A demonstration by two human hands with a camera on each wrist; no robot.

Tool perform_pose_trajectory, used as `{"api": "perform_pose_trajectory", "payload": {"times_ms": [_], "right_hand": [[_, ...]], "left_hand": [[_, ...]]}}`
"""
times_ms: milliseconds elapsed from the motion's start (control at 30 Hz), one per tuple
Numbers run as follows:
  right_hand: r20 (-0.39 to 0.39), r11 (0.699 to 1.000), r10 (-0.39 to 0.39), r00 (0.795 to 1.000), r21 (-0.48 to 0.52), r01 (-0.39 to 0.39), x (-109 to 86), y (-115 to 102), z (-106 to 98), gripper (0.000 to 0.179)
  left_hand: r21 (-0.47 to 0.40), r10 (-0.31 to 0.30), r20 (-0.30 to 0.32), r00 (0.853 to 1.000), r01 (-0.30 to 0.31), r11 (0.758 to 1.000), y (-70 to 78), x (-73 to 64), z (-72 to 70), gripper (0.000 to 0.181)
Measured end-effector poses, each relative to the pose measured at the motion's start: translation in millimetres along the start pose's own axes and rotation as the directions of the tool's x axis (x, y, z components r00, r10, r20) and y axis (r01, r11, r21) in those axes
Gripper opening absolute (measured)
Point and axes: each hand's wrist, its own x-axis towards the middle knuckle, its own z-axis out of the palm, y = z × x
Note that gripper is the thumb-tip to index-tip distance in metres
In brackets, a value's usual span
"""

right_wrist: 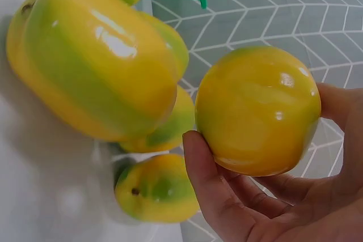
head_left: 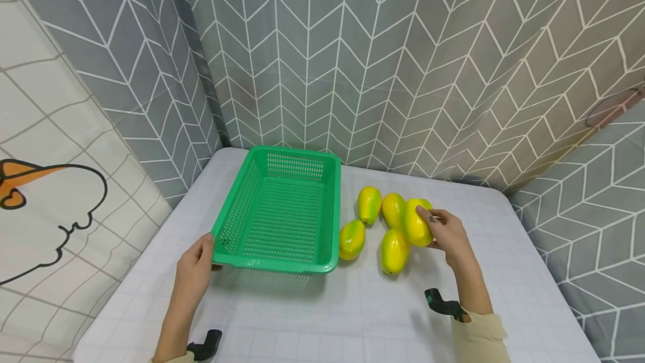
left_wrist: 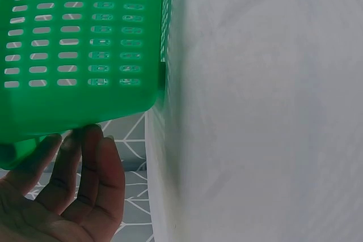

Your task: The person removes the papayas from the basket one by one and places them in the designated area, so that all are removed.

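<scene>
In the head view, a green plastic basket [head_left: 274, 265] with perforated walls holds nothing. My left hand [head_left: 194, 266] grips its near left corner, thumb on top of the rim and fingers curled under it, as the left wrist view also shows. My right hand [head_left: 450, 238] holds a glossy yellow-green papaya [right_wrist: 258, 111] between thumb and fingers, apart from the table in the right wrist view. Several similar papayas lie between the basket and this hand: one papaya [head_left: 351, 240] beside the basket's right wall, another papaya [head_left: 370, 205] farther back, a third papaya [head_left: 395, 251] nearer me.
A white cloth covers the table [head_left: 312, 324]. Behind it hangs a grey curtain [head_left: 312, 60] with white zigzag lines, and a white checked curtain [head_left: 60, 184] with a cartoon print hangs at the left. Each wrist wears a black camera mount [head_left: 443, 304].
</scene>
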Motion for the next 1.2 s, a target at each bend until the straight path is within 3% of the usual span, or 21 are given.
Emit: {"api": "perform_pose_trajectory", "payload": {"times_ms": [667, 1200], "right_hand": [[-0.028, 0.997, 0.081, 0.996, -0.004, -0.081, -8.7, 32.2, -13.0, 0.097], [-0.027, 0.993, 0.117, 0.993, -0.032, -0.117, -13.5, 53.1, -7.7, 0.098]], "left_hand": [[-0.007, -0.002, -0.004, 1.0, 0.002, 1.0, -1.6, 0.4, 0.1, 0.064], [-0.004, -0.003, 0.008, 1.0, 0.003, 1.0, -3.5, 1.2, 0.3, 0.066]]}}
